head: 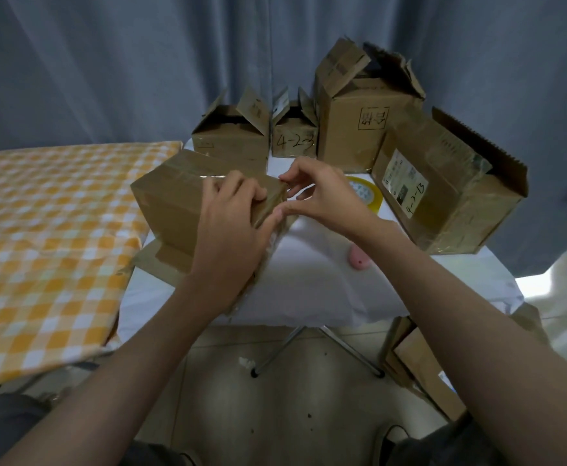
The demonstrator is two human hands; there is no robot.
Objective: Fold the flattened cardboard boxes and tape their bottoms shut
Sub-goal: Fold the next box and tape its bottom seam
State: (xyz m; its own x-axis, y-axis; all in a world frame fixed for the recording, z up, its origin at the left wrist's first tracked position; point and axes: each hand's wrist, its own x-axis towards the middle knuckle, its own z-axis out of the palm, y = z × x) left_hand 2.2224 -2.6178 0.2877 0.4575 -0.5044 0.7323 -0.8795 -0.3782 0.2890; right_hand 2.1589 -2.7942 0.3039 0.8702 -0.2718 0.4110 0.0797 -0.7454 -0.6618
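Tape [277,196] at box [174,203] corner: keep left hand [231,223] gripping the box, right hand [315,193] pinching tape; smooth it flat.

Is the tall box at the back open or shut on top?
Open: the tall box has its top flaps standing up.
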